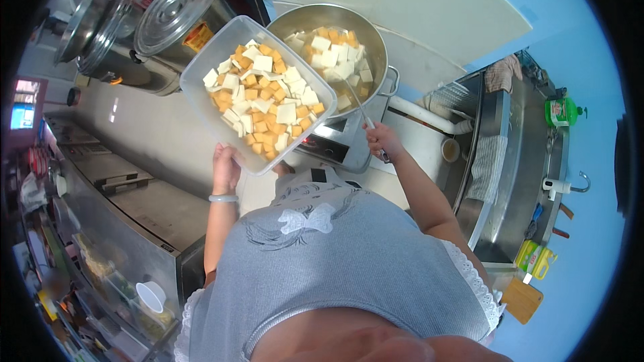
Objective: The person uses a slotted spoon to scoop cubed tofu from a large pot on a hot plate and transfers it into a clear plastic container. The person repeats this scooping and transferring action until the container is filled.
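My left hand (pixel 226 168) grips the near left corner of a translucent plastic tub (pixel 204 85). White square slices and orange-yellow cubes of food (pixel 266 105) cover the bottom of the tub. My right hand (pixel 383 142) is closed around the handle of a long metal utensil (pixel 363 109). Its far end is hidden among similar white and yellow pieces (pixel 342 55) in a large steel pot (pixel 375 35). Cloudy liquid surrounds the pieces in the pot. The tub's far right side overlaps the pot's left rim in my view.
Beneath the pot is a cooker (pixel 327 148) with a red light. Lidded steel pots (pixel 176 15) stand at the upper left. A stainless steel sink (pixel 523 161) lies on the right, with a cloth (pixel 488 166) over its edge. A steel counter (pixel 136 201) runs along the left.
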A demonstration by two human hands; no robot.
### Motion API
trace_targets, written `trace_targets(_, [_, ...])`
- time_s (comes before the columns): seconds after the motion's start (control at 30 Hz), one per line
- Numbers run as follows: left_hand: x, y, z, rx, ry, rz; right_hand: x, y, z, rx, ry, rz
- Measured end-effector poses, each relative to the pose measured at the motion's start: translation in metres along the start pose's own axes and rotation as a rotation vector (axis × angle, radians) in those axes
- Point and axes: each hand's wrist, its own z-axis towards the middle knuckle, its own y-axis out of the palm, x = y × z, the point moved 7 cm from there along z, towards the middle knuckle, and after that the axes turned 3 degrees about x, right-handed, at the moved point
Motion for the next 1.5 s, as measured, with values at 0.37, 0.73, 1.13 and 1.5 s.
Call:
trace_targets(0.37, [0.002, 0.004, -0.004, -0.002, -0.010, 0.027, -0.015, 0.019, -0.006, -0.094, -0.083, 0.006])
trace_targets(0.73, [0.002, 0.002, -0.001, -0.023, 0.009, 0.050, 0.006, 0.012, 0.009, -0.014, 0.043, 0.110])
trace_targets(1.13, [0.003, 0.002, -0.001, -0.007, 0.002, 0.036, -0.020, 0.012, -0.008, -0.046, -0.153, -0.094])
trace_targets(1.5, [0.003, 0.003, -0.002, -0.020, -0.002, 0.040, -0.037, 0.025, -0.011, -0.073, -0.141, 0.002])
